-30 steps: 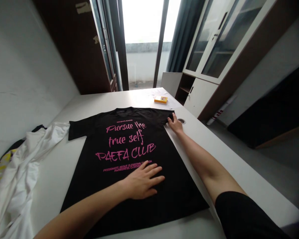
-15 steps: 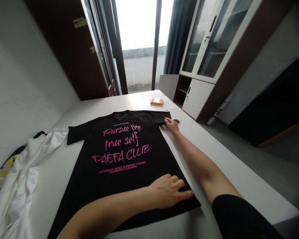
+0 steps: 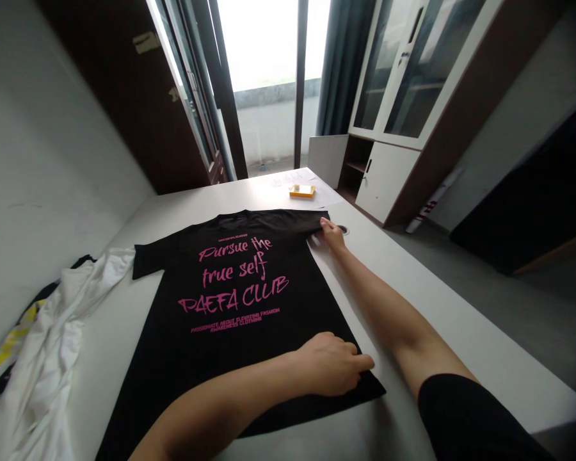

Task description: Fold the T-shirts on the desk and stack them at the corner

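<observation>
A black T-shirt [image 3: 235, 346] with pink lettering lies spread flat, its collar away from me. My right hand [image 3: 333, 234] pinches the edge of its right sleeve between thumb and fingers. Reaching across the lower part of the shirt, my left hand [image 3: 333, 365] is closed at the right side edge, just above the hem corner. Its fingers are curled and their tips are partly hidden, with the fabric seemingly gripped there. The shirt's left sleeve lies out flat beside a white garment [image 3: 48, 358].
The shirt rests on a white table [image 3: 413, 307]. A yellow-orange box [image 3: 302, 191] sits on papers [image 3: 295, 176] at the far end, near a round cable hole. A black-and-yellow garment [image 3: 16, 333] lies at the left by the wall. Cabinets [image 3: 388, 179] stand beyond the right edge.
My left hand's fingers have gone from spread on the shirt to curled in at its side edge. My right hand stays on the sleeve, which is slightly raised.
</observation>
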The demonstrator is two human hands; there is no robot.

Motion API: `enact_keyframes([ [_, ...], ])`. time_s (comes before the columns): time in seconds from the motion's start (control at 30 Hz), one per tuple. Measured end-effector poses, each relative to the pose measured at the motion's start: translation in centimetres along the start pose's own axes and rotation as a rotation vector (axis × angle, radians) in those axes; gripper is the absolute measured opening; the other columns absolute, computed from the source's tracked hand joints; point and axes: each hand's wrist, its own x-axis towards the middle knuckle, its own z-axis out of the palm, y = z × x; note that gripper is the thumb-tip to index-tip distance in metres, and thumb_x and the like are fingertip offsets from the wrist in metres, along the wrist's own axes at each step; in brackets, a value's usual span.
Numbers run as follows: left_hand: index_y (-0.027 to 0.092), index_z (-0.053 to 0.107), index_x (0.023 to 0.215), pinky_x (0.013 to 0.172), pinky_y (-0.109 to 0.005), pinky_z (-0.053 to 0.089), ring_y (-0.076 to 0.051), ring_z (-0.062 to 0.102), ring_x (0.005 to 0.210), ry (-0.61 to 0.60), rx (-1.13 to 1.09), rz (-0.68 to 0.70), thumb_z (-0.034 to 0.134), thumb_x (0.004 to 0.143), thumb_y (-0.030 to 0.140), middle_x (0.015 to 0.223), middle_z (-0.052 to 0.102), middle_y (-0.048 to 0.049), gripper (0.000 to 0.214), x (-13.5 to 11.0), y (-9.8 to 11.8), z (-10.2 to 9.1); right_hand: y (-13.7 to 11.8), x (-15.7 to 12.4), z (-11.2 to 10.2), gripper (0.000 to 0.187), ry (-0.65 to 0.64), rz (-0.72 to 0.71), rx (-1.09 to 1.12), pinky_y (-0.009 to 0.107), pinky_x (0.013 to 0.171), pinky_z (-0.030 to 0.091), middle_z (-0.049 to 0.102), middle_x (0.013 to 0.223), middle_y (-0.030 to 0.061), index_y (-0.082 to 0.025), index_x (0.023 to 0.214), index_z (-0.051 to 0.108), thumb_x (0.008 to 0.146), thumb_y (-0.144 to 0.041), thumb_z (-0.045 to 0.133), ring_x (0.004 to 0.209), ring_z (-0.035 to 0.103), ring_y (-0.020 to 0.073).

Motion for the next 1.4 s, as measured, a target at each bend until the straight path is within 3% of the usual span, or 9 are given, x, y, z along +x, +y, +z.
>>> enact_keyframes([
  [0.13, 0.027, 0.057, 0.122, 0.065, -0.032, 0.046, -0.021, 0.073, 0.086, -0.018, -0.027, -0.04, 0.046, 0.102, 0.03, 0.101, 0.072, -0.0026, 0.023, -0.1, -0.1, 0.2, -0.5, 0.0, 0.9, 0.06, -0.014, 0.234, 0.366, 0.041, 0.081, 0.065, 0.061, 0.141, 0.0123, -0.022, 0.152, 0.046, 0.099, -0.05, 0.047, 0.097, 0.073, 0.0205],
  [0.37, 0.024, 0.06, 0.115, 0.078, -0.032, 0.051, -0.022, 0.071, 0.096, 0.053, -0.198, -0.079, 0.055, 0.097, 0.031, 0.104, 0.072, -0.0029, 0.019, -2.1, -0.9, 0.0, -1.6, 1.1, 0.0, 0.054, -0.099, 0.406, 0.325, 0.045, 0.076, 0.067, 0.07, 0.121, 0.0124, -0.023, 0.144, 0.054, 0.097, -0.051, 0.056, 0.076, 0.074, 0.0205],
  [0.53, 0.025, 0.061, 0.119, 0.086, -0.025, 0.05, -0.016, 0.068, 0.097, 0.184, -0.525, -0.222, 0.049, 0.098, 0.021, 0.107, 0.071, 0.0001, 0.024, -5.8, -0.2, -0.8, -3.7, 2.8, 1.4, 0.056, -0.009, 0.212, 0.221, 0.049, 0.096, 0.06, 0.069, 0.129, 0.0134, -0.017, 0.14, 0.063, 0.091, -0.045, 0.064, 0.11, 0.07, 0.0295],
  [0.67, 0.024, 0.066, 0.108, 0.07, -0.02, 0.045, -0.012, 0.062, 0.076, 0.278, -0.808, -0.436, 0.052, 0.097, 0.023, 0.087, 0.067, 0.0033, 0.018, -8.5, 0.8, -0.5, -6.0, 4.0, 5.1, 0.066, -0.04, -0.057, 0.275, 0.043, 0.12, 0.038, 0.055, 0.151, 0.0118, -0.014, 0.144, 0.06, 0.088, -0.049, 0.066, 0.143, 0.049, 0.0276],
  [0.9, 0.021, 0.056, 0.085, 0.056, -0.023, 0.029, -0.011, 0.043, 0.06, 0.507, -0.834, -0.964, 0.069, 0.087, 0.033, 0.064, 0.047, 0.0073, 0.018, -12.6, 1.6, 0.0, -9.9, 4.4, 14.0, 0.065, -0.149, -0.09, 0.326, 0.041, 0.124, 0.03, 0.049, 0.157, 0.0089, -0.017, 0.148, 0.056, 0.092, -0.05, 0.062, 0.147, 0.043, 0.0235],
  [0.97, 0.022, 0.06, 0.103, 0.058, -0.024, 0.03, -0.012, 0.043, 0.058, 0.539, -0.819, -0.995, 0.063, 0.09, 0.025, 0.062, 0.044, 0.0084, 0.014, -13.9, 1.8, -0.2, -10.7, 4.2, 16.4, 0.065, -0.173, -0.082, 0.299, 0.041, 0.124, 0.03, 0.048, 0.158, 0.0099, -0.016, 0.148, 0.055, 0.093, -0.051, 0.06, 0.148, 0.043, 0.0237],
  [1.1, 0.026, 0.049, 0.147, 0.06, -0.024, 0.031, -0.013, 0.045, 0.057, 0.511, -0.809, -0.979, 0.051, 0.095, 0.019, 0.061, 0.043, 0.0091, 0.052, -16.5, 1.9, -0.4, -13.1, 3.6, 21.1, 0.066, -0.189, -0.043, 0.236, 0.043, 0.123, 0.031, 0.048, 0.157, 0.012, -0.013, 0.151, 0.051, 0.097, -0.051, 0.051, 0.148, 0.043, 0.024],
  [1.27, 0.027, 0.063, 0.14, 0.068, -0.024, 0.04, -0.013, 0.049, 0.059, 0.447, -0.799, -0.954, 0.047, 0.098, 0.022, 0.067, 0.056, 0.0059, 0.045, -19.4, 1.9, -0.1, -16.8, 1.4, 26.5, 0.065, -0.2, -0.224, 0.152, 0.039, 0.121, 0.035, 0.048, 0.158, 0.0101, -0.015, 0.155, 0.046, 0.105, -0.052, 0.032, 0.148, 0.042, 0.02],
  [1.4, 0.027, 0.063, 0.139, 0.072, -0.025, 0.044, -0.014, 0.057, 0.064, 0.383, -0.76, -0.98, 0.045, 0.1, 0.026, 0.073, 0.065, 0.004, 0.043, -21.3, 1.9, -0.1, -17.7, -2.1, 29.1, 0.056, -0.412, -0.293, -0.011, 0.039, 0.119, 0.038, 0.054, 0.153, 0.0071, -0.021, 0.151, 0.053, 0.103, -0.049, 0.044, 0.144, 0.048, 0.0216],
])
